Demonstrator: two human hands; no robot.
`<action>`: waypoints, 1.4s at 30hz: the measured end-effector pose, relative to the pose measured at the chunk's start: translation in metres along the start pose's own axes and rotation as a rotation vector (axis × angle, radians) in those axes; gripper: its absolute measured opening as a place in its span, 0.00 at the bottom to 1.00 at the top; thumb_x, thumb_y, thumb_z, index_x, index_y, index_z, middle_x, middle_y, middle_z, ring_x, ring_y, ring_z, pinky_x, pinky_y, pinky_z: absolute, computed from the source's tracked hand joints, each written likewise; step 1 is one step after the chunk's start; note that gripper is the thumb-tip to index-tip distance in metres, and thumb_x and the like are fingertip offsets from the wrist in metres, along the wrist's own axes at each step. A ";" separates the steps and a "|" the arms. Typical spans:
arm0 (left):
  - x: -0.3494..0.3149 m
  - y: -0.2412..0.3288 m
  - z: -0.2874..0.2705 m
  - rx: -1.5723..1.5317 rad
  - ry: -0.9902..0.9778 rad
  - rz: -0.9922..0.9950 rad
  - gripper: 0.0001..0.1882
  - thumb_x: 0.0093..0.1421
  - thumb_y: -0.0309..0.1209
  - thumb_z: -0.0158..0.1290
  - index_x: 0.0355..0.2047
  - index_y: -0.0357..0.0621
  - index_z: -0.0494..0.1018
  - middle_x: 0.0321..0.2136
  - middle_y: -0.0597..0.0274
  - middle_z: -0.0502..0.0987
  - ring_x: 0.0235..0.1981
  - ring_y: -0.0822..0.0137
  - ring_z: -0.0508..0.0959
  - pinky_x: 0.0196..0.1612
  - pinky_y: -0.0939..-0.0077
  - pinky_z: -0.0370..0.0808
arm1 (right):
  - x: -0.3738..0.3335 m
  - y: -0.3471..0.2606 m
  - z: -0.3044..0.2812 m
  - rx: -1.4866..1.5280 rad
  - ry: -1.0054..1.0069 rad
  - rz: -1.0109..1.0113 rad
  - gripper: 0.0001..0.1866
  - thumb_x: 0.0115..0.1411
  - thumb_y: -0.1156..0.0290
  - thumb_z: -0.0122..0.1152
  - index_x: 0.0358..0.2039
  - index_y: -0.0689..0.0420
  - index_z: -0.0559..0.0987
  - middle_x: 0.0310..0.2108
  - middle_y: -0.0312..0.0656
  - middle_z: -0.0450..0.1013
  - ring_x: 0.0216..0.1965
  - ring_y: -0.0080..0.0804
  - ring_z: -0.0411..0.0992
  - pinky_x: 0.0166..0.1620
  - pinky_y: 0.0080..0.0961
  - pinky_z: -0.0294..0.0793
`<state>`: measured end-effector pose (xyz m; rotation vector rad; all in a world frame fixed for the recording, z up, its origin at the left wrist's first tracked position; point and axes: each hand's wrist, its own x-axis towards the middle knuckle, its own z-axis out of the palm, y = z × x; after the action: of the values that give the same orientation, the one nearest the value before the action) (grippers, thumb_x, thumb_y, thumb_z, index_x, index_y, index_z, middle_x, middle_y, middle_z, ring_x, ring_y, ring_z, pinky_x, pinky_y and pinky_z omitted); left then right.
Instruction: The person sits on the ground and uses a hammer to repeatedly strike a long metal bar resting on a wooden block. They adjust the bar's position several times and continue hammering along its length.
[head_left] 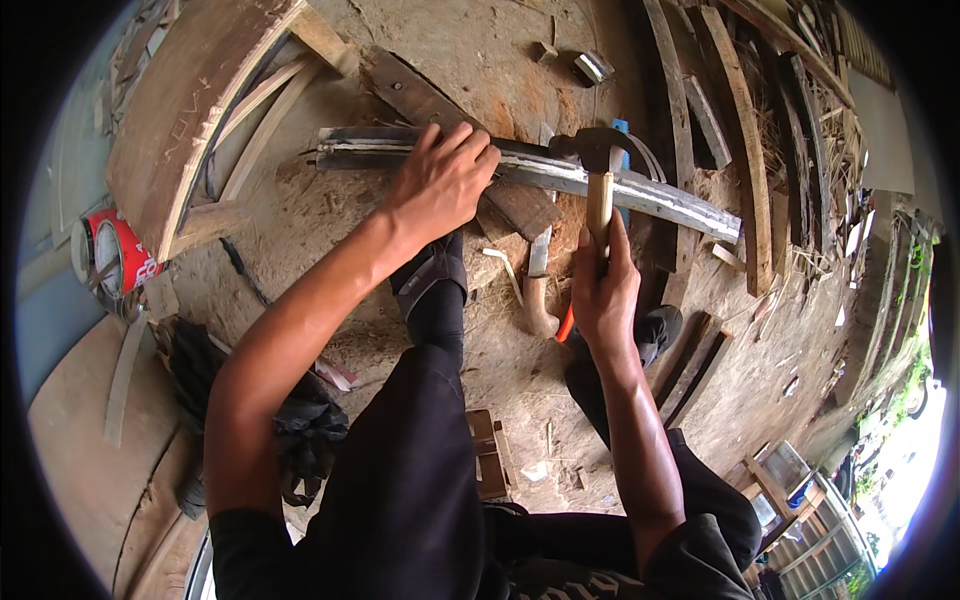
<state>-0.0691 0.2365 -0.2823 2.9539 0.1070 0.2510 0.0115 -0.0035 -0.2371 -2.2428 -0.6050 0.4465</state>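
A long, narrow dark bar [650, 194] with a pale, whitish band along its length lies crosswise in front of me. My left hand [443, 180] is closed over its left part, fingers curled across the top. In my right hand [606, 285] is a claw hammer, gripped by its light wooden handle [599, 205]. The dark hammer head [590, 148] appears over the bar, right of its middle; whether it touches is hard to tell. Beneath the bar, a worn wooden board [525, 208] runs diagonally. A blade with a curved wooden handle [540, 308] lies between my hands.
Long timber pieces [740, 150] lie at the right. A large wooden panel [190, 120] leans at the upper left, above a red can [125, 255]. Black plastic [310, 425] lies beside my left arm. A small shiny block [592, 68] sits on the dirt floor ahead.
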 end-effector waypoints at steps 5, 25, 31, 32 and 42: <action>0.016 0.000 -0.011 0.156 -0.224 0.039 0.16 0.61 0.33 0.62 0.45 0.37 0.75 0.44 0.54 0.75 0.51 0.57 0.75 0.55 0.60 0.73 | 0.003 0.001 -0.002 0.045 -0.002 0.018 0.26 0.71 0.73 0.56 0.65 0.68 0.64 0.28 0.64 0.77 0.30 0.57 0.82 0.31 0.40 0.76; 0.001 -0.054 0.002 -0.201 0.098 0.125 0.23 0.62 0.38 0.63 0.58 0.49 0.79 0.55 0.59 0.80 0.57 0.57 0.78 0.63 0.59 0.68 | 0.003 0.011 0.004 0.028 0.021 0.011 0.26 0.72 0.70 0.55 0.66 0.66 0.64 0.31 0.65 0.79 0.32 0.59 0.82 0.32 0.45 0.78; 0.003 -0.059 0.007 -0.354 -0.055 0.072 0.26 0.64 0.44 0.62 0.60 0.49 0.77 0.54 0.55 0.81 0.58 0.57 0.78 0.65 0.58 0.66 | 0.003 0.007 0.002 0.050 0.003 0.066 0.26 0.72 0.70 0.55 0.66 0.66 0.64 0.33 0.64 0.80 0.33 0.57 0.83 0.32 0.43 0.79; 0.004 -0.059 0.007 -0.385 -0.062 0.057 0.26 0.64 0.44 0.62 0.60 0.49 0.78 0.53 0.55 0.82 0.57 0.57 0.79 0.65 0.59 0.67 | 0.003 0.009 0.003 0.051 0.006 0.059 0.26 0.72 0.70 0.55 0.66 0.66 0.64 0.33 0.64 0.80 0.33 0.57 0.83 0.33 0.43 0.79; 0.005 -0.057 0.009 -0.346 0.004 0.063 0.23 0.63 0.43 0.63 0.56 0.48 0.80 0.47 0.57 0.84 0.50 0.59 0.82 0.58 0.62 0.72 | 0.003 0.020 0.006 0.050 0.048 0.018 0.25 0.74 0.67 0.55 0.66 0.64 0.67 0.29 0.48 0.77 0.29 0.32 0.76 0.31 0.30 0.75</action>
<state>-0.0656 0.2912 -0.3006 2.6155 -0.0272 0.2551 0.0168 -0.0107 -0.2563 -2.2063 -0.5431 0.4116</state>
